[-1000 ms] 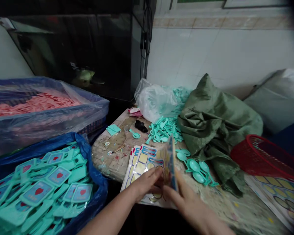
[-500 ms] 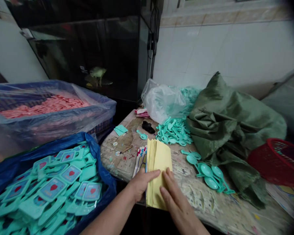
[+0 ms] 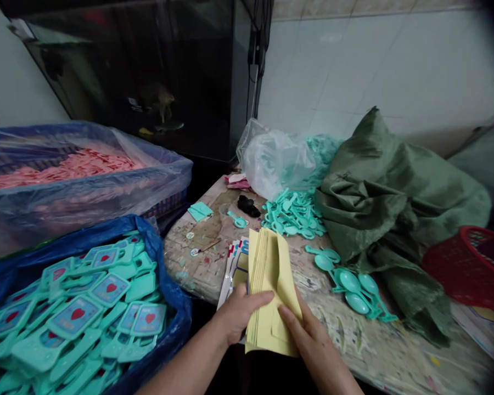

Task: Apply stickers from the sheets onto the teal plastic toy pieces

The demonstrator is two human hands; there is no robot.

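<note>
Since half a second ago we've lifted the yellow sheet stack off the table; left hand and right hand both pinch its near end, printed sheets just left.

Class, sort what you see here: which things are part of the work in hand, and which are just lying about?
In hand:
left hand
right hand
yellow sheet stack
printed sticker sheets

Lying about:
teal spoons
green sack
red basket
clear bag
</note>
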